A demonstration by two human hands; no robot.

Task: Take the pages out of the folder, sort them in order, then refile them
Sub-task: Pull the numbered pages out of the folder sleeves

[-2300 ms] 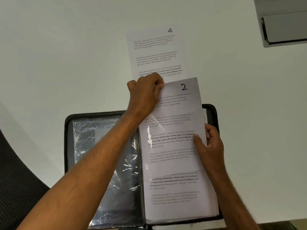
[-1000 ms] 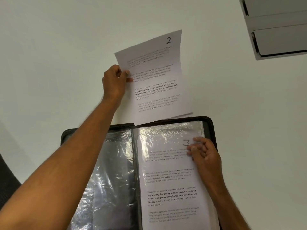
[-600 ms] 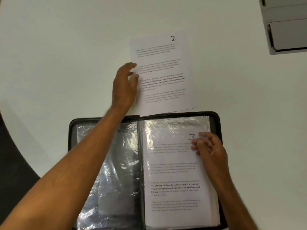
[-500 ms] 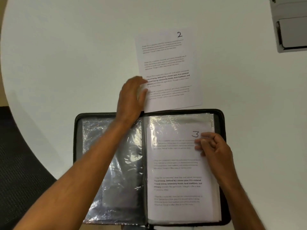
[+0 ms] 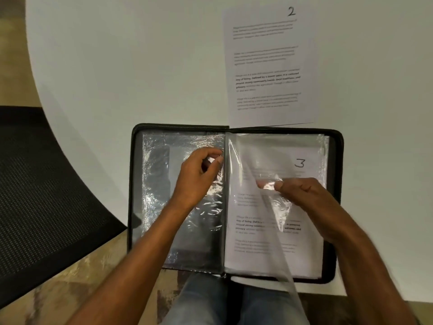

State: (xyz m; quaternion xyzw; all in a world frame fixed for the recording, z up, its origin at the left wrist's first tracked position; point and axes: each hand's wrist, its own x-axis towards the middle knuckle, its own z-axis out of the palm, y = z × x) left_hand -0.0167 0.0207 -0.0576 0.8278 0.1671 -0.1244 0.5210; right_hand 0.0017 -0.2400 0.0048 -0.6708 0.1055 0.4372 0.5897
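Head view: we are observing the folder [image 5: 337, 207] lying open at the near table [image 5: 117, 66] edge. The right hand [image 5: 302, 195] is pinching a clear sleeve [image 5: 267, 207] over page 3 [image 5: 269, 249]. The left hand [image 5: 199, 174], fingers curled, is pinching the sleeve's left edge. Page 2 [image 5: 269, 66] is lying just beyond the folder.

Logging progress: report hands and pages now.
Right hand pinches sleeve over page 3. Left hand curled at the folder spine. Page 2 out on table.
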